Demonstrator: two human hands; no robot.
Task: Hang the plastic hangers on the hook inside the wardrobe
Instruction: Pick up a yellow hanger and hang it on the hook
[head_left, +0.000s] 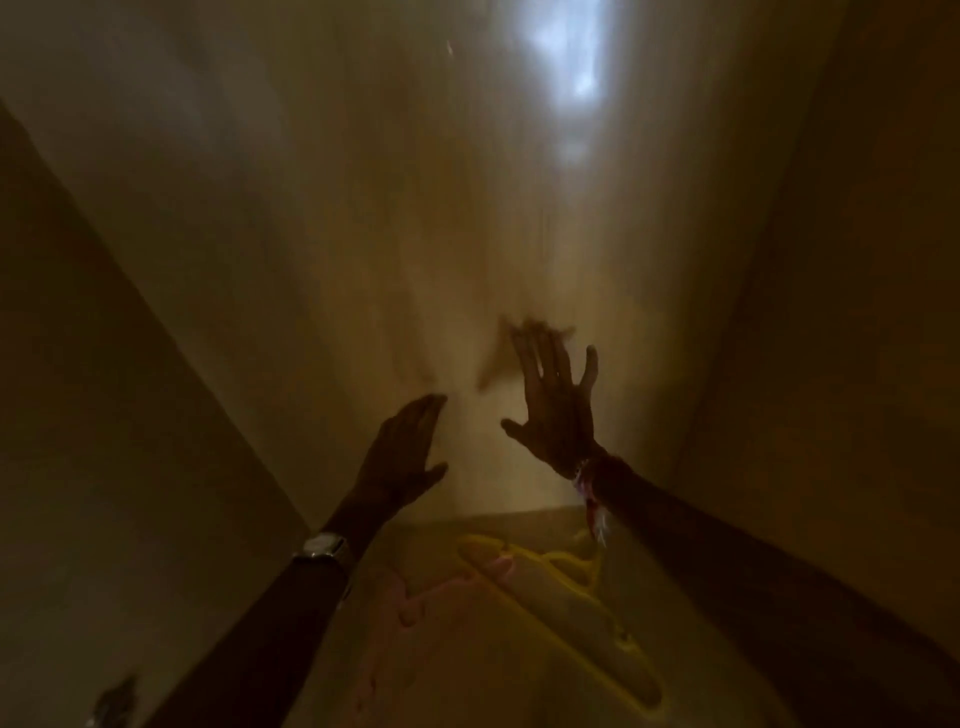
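Note:
Inside a dim wardrobe, a yellow plastic hanger (566, 608) lies flat on the floor panel, with a pink plastic hanger (415, 603) beside it to the left, partly overlapped. My left hand (402, 452), with a watch on its wrist, is raised above them, fingers apart and empty. My right hand (556, 400), with a red thread band on its wrist, is spread wide against the back panel and holds nothing. A blurred dark shadow sits just beyond its fingertips. No hook can be made out in this blurred view.
The wardrobe's back panel (363, 234) rises ahead, with a bright reflection (566, 62) near the top. Side walls close in on the left (104, 415) and right (831, 312). A small dark fitting (114, 701) shows at the bottom left.

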